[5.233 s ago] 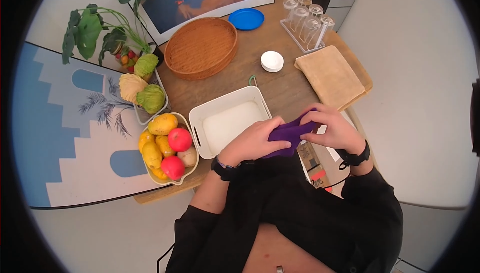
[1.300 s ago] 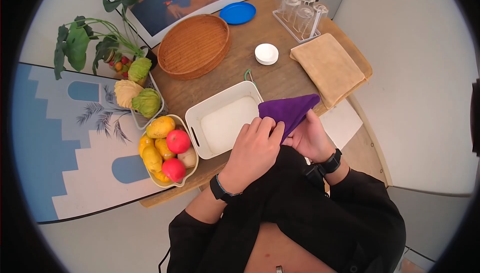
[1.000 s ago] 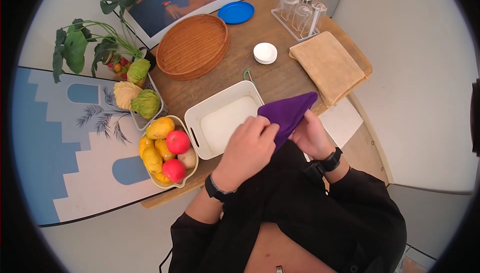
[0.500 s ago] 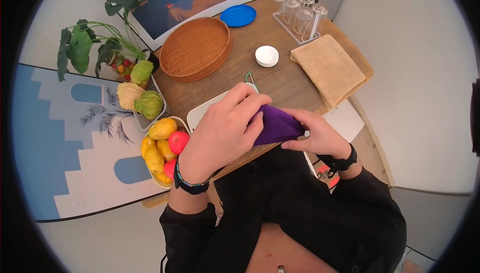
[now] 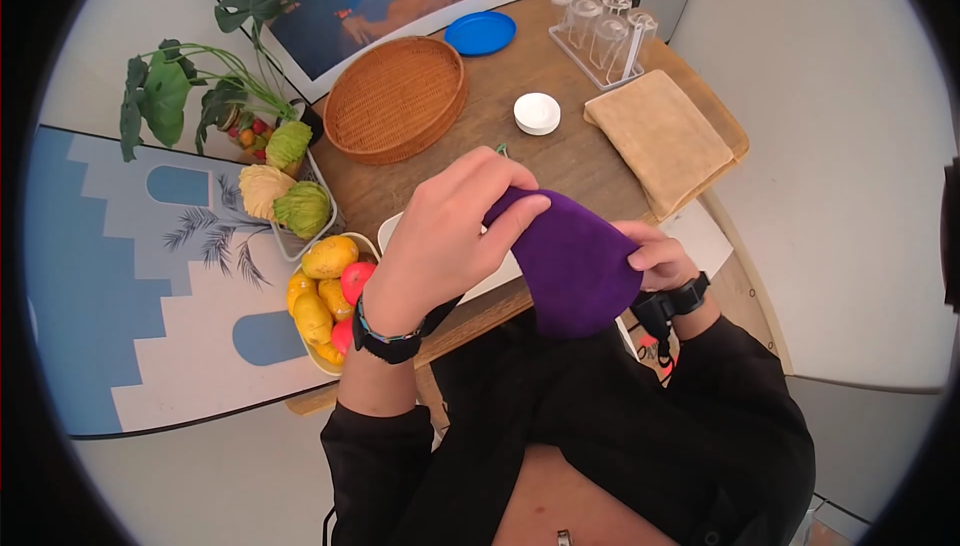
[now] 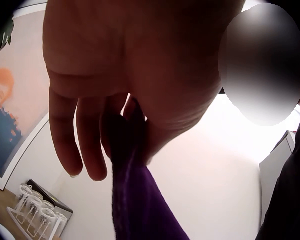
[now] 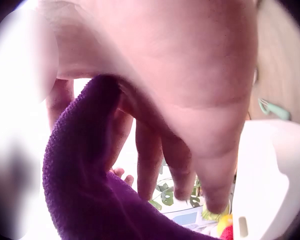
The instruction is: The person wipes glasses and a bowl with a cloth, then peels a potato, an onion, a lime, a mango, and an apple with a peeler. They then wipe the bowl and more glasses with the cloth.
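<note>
A purple towel (image 5: 575,261) with a fuzzy weave hangs between both hands in front of the body. My left hand (image 5: 445,231) pinches its upper left corner between thumb and fingers. In the left wrist view the towel (image 6: 140,200) drops from this pinch, while other fingers hang loose. At the towel's right edge my right hand (image 5: 660,261) pinches it, and the right wrist view shows the towel (image 7: 85,160) curving away from the thumb side. Behind the left hand and towel, a white bin (image 5: 492,282) is mostly hidden.
Left of the bin is a bowl of yellow and red produce (image 5: 325,291). Beyond stand a round wicker tray (image 5: 395,101), a white bowl (image 5: 537,113), a blue plate (image 5: 480,34), a rack of glasses (image 5: 600,31) and a folded tan cloth (image 5: 660,136).
The towel, bunched and then folded to a triangle earlier, now hangs spread wider. My left hand has risen and moved left over the bin, covering most of it.
</note>
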Motion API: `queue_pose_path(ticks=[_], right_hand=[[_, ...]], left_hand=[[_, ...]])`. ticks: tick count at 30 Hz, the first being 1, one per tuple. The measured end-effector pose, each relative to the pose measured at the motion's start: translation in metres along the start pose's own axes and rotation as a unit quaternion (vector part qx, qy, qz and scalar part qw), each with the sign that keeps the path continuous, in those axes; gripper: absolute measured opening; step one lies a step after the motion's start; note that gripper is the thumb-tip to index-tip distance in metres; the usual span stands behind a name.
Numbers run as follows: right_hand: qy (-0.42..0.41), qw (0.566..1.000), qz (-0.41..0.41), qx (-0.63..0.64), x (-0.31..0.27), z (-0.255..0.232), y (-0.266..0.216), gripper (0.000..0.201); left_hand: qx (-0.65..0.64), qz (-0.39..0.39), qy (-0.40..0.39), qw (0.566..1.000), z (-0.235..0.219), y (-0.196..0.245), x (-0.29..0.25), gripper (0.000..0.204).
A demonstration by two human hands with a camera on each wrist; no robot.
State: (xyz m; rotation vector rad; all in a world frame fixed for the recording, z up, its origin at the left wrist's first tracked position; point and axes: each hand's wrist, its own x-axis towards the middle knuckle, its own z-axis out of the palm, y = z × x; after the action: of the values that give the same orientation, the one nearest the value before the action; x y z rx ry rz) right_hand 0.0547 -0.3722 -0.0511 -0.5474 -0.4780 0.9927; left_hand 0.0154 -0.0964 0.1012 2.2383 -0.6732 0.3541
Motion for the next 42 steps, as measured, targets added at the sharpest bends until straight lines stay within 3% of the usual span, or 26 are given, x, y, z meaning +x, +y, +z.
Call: queue_pose_path(ticks=[1, 5, 9, 11, 15, 21, 24, 26, 32, 34, 37, 39, 42], right_hand=[[-0.003, 0.999, 0.009, 0.04, -0.002, -0.014, 0.013, 0.079], [-0.019, 0.984, -0.073, 0.161, 0.017, 0.013, 0.052, 0.087], [0.043, 0.991, -0.073, 0.102, 0.016, 0.017, 0.065, 0.076], [0.111, 0.993, 0.012, 0.047, 0.014, 0.02, 0.06, 0.066], [0.098, 0.994, 0.004, 0.055, 0.018, 0.031, 0.049, 0.059], [0.223, 0.974, 0.042, 0.012, 0.024, 0.037, 0.042, 0.05], [0.254, 0.966, 0.029, 0.048, 0.025, 0.034, 0.039, 0.043], [0.254, 0.962, 0.053, 0.091, 0.025, 0.037, 0.034, 0.037], [0.24, 0.961, 0.007, 0.137, 0.026, 0.023, 0.042, 0.035], [0.248, 0.957, 0.008, 0.152, 0.026, 0.024, 0.039, 0.039], [0.187, 0.964, -0.011, 0.189, 0.026, 0.023, 0.035, 0.041], [0.254, 0.952, -0.038, 0.167, 0.03, 0.028, 0.034, 0.044], [0.224, 0.962, -0.04, 0.153, 0.028, 0.026, 0.031, 0.046]], left_hand=[[0.003, -0.003, 0.03, 1.0, 0.003, 0.0, 0.003, 0.013], [0.018, -0.004, 0.097, 0.995, 0.013, 0.001, 0.014, 0.012], [-0.006, -0.031, 0.122, 0.992, 0.019, -0.003, 0.025, 0.013], [-0.001, -0.057, 0.132, 0.99, 0.021, -0.01, 0.029, 0.014], [0.043, -0.073, 0.113, 0.99, 0.016, -0.033, 0.033, 0.014], [0.018, -0.095, 0.02, 0.995, 0.007, -0.051, 0.029, 0.012], [0.006, -0.06, 0.025, 0.998, 0.011, -0.048, 0.02, 0.012], [0.003, 0.042, 0.016, 0.999, 0.025, -0.031, 0.008, 0.014], [0.101, 0.198, -0.066, 0.973, 0.06, 0.009, -0.029, 0.013], [0.118, 0.209, -0.074, 0.968, 0.067, 0.013, -0.041, 0.014], [0.149, 0.213, -0.077, 0.962, 0.078, 0.011, -0.052, 0.016], [0.161, 0.205, -0.071, 0.963, 0.079, 0.011, -0.055, 0.017], [0.083, 0.157, -0.062, 0.982, 0.075, 0.004, -0.055, 0.019]])
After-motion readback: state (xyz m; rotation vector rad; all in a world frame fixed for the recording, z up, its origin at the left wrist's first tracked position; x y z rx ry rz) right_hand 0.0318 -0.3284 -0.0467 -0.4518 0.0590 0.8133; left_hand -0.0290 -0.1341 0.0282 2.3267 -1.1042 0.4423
